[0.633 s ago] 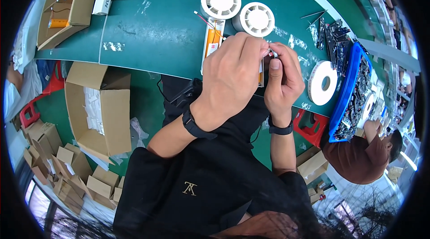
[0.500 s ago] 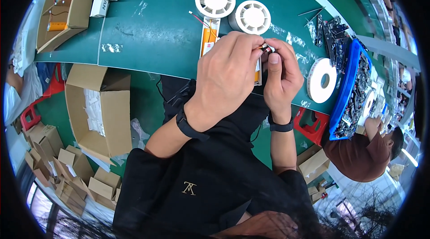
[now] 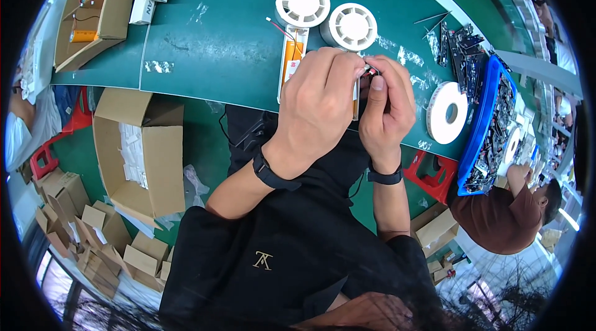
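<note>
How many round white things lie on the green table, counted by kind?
White fan-like discs with vanes: 2
White tape rolls with a centre hole: 1
Total: 3

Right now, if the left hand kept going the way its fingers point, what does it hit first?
Likely the right hand: the left hand points at it, fingertips meeting over a small red-wired part. Depth unclear.

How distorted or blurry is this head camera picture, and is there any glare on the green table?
Head view: strong fisheye, so the green table edge bows and black corners ring the picture. Both hands, left hand and right hand, are sharp at the centre. Lighting is even and bright; soft sheen on the white tape roll, no harsh glare; detail smears toward the rim.
</note>
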Demonstrator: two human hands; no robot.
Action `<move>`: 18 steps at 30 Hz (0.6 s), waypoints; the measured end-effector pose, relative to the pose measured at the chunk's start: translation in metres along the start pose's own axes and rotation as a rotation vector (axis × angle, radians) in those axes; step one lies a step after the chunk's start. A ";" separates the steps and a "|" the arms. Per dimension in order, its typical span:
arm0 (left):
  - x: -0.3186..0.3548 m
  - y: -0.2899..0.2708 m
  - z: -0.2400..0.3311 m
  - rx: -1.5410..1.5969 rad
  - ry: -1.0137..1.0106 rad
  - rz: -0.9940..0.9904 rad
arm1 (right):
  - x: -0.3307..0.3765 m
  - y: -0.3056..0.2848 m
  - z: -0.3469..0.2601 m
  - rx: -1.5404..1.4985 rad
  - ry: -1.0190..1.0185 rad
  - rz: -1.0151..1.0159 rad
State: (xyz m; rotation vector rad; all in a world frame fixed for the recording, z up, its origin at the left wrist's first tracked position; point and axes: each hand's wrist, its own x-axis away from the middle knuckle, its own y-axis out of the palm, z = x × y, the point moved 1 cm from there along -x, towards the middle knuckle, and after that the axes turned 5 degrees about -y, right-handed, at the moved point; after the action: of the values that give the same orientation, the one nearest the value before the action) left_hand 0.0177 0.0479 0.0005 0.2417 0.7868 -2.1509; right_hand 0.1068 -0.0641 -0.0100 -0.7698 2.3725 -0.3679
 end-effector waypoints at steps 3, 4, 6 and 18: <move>0.000 0.002 0.002 -0.004 -0.022 0.004 | 0.000 0.002 0.001 0.107 -0.131 0.017; 0.000 0.002 0.002 0.002 -0.024 0.011 | 0.000 0.003 0.000 0.103 -0.126 0.024; -0.001 0.002 0.002 0.007 -0.025 0.018 | 0.000 0.003 -0.002 0.094 -0.116 0.037; -0.001 -0.002 -0.001 0.064 -0.047 -0.014 | 0.005 0.006 -0.007 -0.125 0.075 0.072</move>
State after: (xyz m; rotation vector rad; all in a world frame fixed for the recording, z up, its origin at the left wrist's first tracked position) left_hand 0.0171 0.0502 0.0008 0.2186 0.6959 -2.1893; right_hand 0.0966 -0.0622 -0.0091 -0.7360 2.5050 -0.2241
